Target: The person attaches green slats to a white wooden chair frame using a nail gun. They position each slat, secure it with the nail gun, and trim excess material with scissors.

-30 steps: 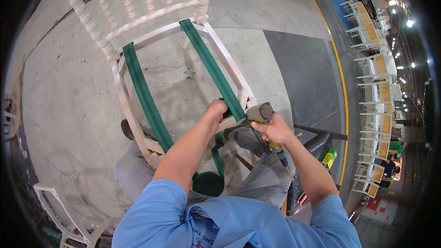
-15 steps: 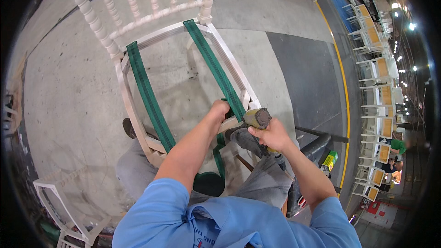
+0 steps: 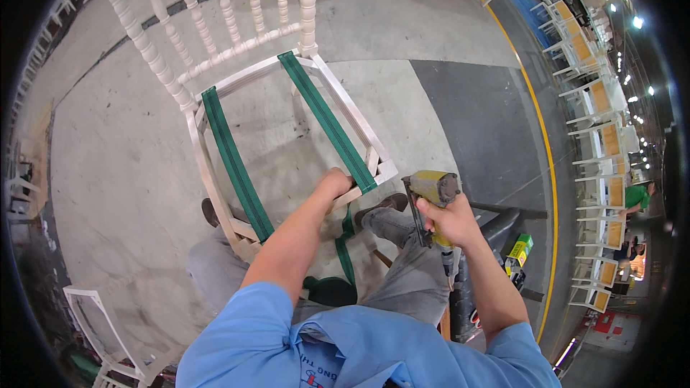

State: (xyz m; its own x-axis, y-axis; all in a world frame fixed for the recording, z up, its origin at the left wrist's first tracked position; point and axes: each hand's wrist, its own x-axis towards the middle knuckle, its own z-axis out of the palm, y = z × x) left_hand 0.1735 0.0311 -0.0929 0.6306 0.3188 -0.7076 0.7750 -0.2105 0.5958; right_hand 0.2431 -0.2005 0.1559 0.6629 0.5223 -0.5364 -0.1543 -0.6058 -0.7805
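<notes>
A pale wooden chair frame [image 3: 352, 116] with a spindle back has two green webbing straps across its seat opening, a left strap [image 3: 236, 162] and a right strap [image 3: 323, 121]. At the front rail, by the near end of the right strap, my left hand [image 3: 335, 184] is closed; its fingertips are hidden, and what they grip cannot be made out. My right hand [image 3: 451, 220] is wrapped round the handle of a yellow and grey staple gun [image 3: 434, 187], held to the right of the frame's front corner, apart from it. Loose green webbing [image 3: 345, 255] hangs below the rail to a roll [image 3: 330, 292] near my lap.
A small green and yellow box [image 3: 520, 247] lies on the right beside a black padded surface [image 3: 496, 233]. Another white chair frame [image 3: 93, 316] stands at the lower left. Rows of chairs [image 3: 602, 147] line the far right, beyond a yellow floor line [image 3: 545, 151].
My right hand has drawn the staple gun off the front rail, to the right. The near end of the right strap now shows on the rail. My left hand has shifted slightly left and down.
</notes>
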